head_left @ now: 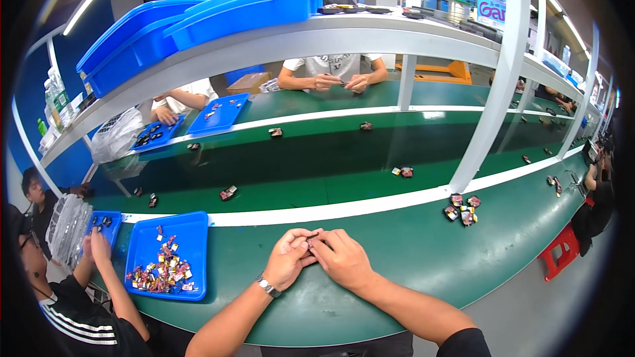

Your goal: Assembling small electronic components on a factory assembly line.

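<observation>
Both hands meet over the green table in front of me, closed around one small dark part (pixel 311 240) that is mostly covered by my fingers. My left hand (pixel 286 261), with a metal watch on its wrist, pinches the part from the left. From the right, the fingertips of my right hand (pixel 342 263) press on it. To the left lies a blue tray (pixel 203 238) holding a heap of small red, yellow and white components (pixel 165 271). Several dark pieces with red and yellow bits (pixel 463 210) form a cluster at the right, by a white post.
A green conveyor belt (pixel 317 192) runs past the table's far side, carrying scattered small pieces. White posts (pixel 493 86) hold up a shelf with stacked blue bins (pixel 245 13). A co-worker's arm (pixel 119 284) reaches in at left; others sit across. A red stool (pixel 561 251) stands at right.
</observation>
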Tool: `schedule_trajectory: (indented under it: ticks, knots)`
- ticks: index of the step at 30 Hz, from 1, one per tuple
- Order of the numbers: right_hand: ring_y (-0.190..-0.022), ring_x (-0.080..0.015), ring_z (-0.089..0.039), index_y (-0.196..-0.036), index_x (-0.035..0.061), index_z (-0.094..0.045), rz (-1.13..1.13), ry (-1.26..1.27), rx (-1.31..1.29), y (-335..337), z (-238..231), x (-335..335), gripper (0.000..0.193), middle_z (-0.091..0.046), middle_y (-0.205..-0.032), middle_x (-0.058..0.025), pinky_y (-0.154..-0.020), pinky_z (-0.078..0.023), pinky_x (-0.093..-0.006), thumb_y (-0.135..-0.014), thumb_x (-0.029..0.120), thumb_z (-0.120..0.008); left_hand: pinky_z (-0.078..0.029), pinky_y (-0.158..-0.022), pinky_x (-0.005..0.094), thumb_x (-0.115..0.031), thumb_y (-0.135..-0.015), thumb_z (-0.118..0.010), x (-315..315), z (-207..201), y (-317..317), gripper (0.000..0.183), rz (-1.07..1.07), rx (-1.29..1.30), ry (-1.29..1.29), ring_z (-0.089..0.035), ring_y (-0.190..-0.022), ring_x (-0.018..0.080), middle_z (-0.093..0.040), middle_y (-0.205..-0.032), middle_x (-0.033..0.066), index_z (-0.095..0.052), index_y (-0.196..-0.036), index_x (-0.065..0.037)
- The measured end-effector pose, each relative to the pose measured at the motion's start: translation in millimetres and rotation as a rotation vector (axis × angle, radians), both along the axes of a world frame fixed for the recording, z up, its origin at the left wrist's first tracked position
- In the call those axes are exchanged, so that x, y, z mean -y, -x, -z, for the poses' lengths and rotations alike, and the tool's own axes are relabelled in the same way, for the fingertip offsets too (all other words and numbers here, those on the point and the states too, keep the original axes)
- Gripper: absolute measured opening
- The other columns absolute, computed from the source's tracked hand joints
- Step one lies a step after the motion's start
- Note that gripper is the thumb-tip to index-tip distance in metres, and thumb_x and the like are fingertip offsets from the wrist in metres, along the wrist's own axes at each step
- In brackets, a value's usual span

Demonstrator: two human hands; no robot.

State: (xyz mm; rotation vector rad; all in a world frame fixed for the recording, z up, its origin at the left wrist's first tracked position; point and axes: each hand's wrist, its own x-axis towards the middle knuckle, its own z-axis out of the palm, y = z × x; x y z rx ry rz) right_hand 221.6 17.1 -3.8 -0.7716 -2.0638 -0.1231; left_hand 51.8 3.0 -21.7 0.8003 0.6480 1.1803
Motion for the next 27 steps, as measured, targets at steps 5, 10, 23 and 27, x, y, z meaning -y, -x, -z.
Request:
schedule_trajectory:
  ticks: [5, 10, 23, 27]
  knots:
    - [-0.083, -0.0222, -0.061, -0.091, 0.0034, -0.067, 0.034, 0.023, 0.013, 3.9, 0.5, 5.5, 0.018, -0.061, -0.093, -0.0058, -0.069, -0.054, -0.0314, -0.074, 0.005, -0.072, -0.051, -0.095, 0.0411, -0.005, -0.099, -0.048, 0.6, 0.0, 0.4, 0.019, -0.024, -0.01, 0.005, -0.06, -0.113, 0.0205, -0.052, -0.137, 0.0148, -0.047, -0.118, -0.005]
    - [-0.083, -0.0225, -0.061, -0.09, 0.003, -0.067, 0.081, 0.047, 0.048, 6.6, 2.6, 7.5, 0.018, -0.062, -0.093, -0.0067, -0.069, -0.054, -0.0326, -0.073, 0.003, -0.07, -0.052, -0.095, 0.0414, -0.004, -0.099, -0.047, 2.0, -0.8, -1.8, 0.019, -0.046, -0.017, 0.01, -0.06, -0.112, 0.0207, -0.053, -0.137, 0.0146, -0.047, -0.117, -0.005]
    - [-0.089, -0.024, -0.061, -0.095, 0.0018, -0.068, 0.041, 0.022, 0.027, 8.7, -0.4, 9.2, 0.02, -0.063, -0.105, -0.0086, -0.072, -0.054, -0.0333, -0.077, 0.01, -0.071, -0.051, -0.093, 0.0402, -0.002, -0.098, -0.048, 1.5, 5.2, 2.3, 0.02, -0.072, 0.0, -0.001, -0.06, -0.111, 0.0195, -0.06, -0.125, 0.011, -0.048, -0.118, -0.005]
    - [-0.094, -0.0263, -0.061, -0.106, 0.0024, -0.067, 0.042, 0.146, 0.031, 4.3, -1.6, 11.6, 0.029, -0.06, -0.119, -0.01, -0.077, -0.054, -0.0336, -0.078, 0.01, -0.072, -0.051, -0.092, 0.0392, -0.002, -0.097, -0.049, 0.1, 2.6, 0.1, 0.021, -0.075, 0.036, 0.028, -0.06, -0.109, 0.0187, -0.062, -0.12, 0.0095, -0.049, -0.118, -0.005]
